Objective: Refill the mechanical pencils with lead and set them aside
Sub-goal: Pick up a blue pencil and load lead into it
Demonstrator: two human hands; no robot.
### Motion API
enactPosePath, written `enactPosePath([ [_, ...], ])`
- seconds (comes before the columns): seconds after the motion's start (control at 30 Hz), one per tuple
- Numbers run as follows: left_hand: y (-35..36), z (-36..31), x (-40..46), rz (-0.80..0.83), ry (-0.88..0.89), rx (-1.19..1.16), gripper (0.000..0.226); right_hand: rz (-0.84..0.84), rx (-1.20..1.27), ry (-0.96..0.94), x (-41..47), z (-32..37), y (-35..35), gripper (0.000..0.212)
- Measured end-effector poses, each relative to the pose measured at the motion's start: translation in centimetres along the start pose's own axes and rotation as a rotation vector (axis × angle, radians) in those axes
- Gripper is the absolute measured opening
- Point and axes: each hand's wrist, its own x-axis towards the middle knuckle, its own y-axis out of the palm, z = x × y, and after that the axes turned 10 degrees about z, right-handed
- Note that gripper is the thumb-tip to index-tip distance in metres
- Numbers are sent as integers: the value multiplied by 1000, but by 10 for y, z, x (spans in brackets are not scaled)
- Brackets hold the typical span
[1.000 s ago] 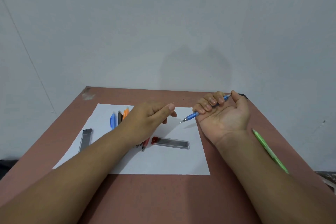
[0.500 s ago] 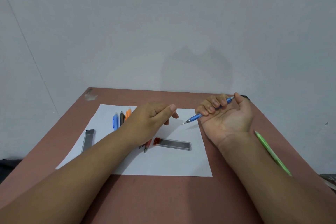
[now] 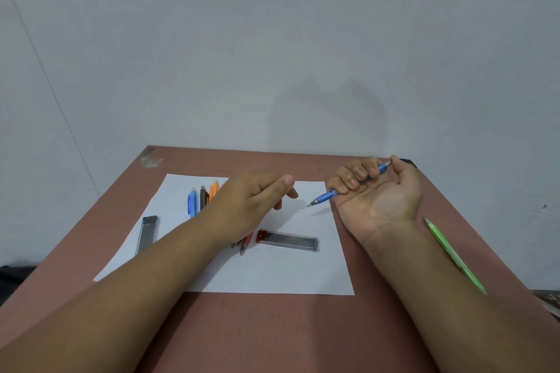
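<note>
right hand (image 3: 378, 200): palm up, fingers curled round the blue pencil (image 3: 348, 185), thumb on its far cap end; tip points left-near over the paper (image 3: 272, 269).
left hand (image 3: 251, 203): hovers over the paper just left of the tip; thumb against the curled forefinger. Narrow pinch, can't tell if it holds a lead.
change: over the last second almost nothing moved. Right hand and blue pencil drifted slightly far-right, thumb stayed on the cap; left hand held its pose.
meaning: looks like clicking or checking lead feed on the blue pencil, so its refill is probably nearly done; set-aside not done yet.
green pencil (image 3: 454, 257): on the table (image 3: 272, 333) right of the right forearm, off the paper, likely already finished.
lead case (image 3: 288, 241): red cap, near-centre on the paper.
second case (image 3: 147, 235): at the left edge of the paper.
waiting pencils (image 3: 201, 198): blue, dark and orange in a row, far-left on the paper.
hidden: left forearm covers the row's near ends, only a red one (image 3: 246, 242) pokes out. Lead at the tip too small to confirm.
</note>
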Motion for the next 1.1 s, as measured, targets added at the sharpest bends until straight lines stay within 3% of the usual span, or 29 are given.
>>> enactPosePath([
  [0.3,0,1,-1,1,-3,4,42,-3,15,6,0,0,0,36],
  [0.5,0,1,-1,5,0,-1,41,15,9,-3,0,0,1,25],
  [0.9,0,0,-1,6,-10,2,41,9,32,15,-1,-1,1,42],
  [1.1,1,1,0,6,-5,-3,44,26,10,3,-1,-1,2,27],
])
